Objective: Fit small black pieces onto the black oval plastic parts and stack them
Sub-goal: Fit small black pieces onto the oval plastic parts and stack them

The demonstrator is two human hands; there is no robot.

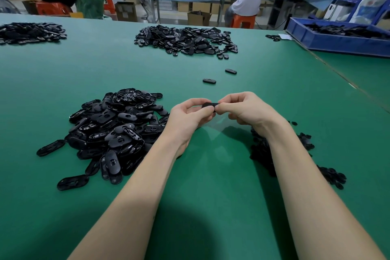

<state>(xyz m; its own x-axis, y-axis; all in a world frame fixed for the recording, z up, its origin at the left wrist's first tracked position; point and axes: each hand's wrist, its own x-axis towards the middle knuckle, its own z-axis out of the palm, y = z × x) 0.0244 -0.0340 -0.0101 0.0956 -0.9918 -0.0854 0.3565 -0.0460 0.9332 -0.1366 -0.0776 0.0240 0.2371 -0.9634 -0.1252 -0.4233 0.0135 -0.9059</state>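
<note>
**Oval part held for fitting, mid-table**

Oval plastic part [209,105] sits between both hands, raised above the green table [211,186] near the centre of the scene. The left hand [187,116] pinches its left end with curled fingers, and the right hand [242,110] pinches the right end likewise; both grips are clamped on the part. Holding it at the two ends probably leaves the middle free for pressing a small piece in, though whether one is already seated is hidden by the fingers. To the near left lies the supply heap of oval parts [114,131], close to the left hand. The small black pieces [306,143] lie to the near right, partly behind the right forearm, within that hand's reach. Farther off, two single parts [219,76] lie apart, and beyond them a far pile [185,40], apparently finished work. A blue bin [337,42] stands far right.
</note>
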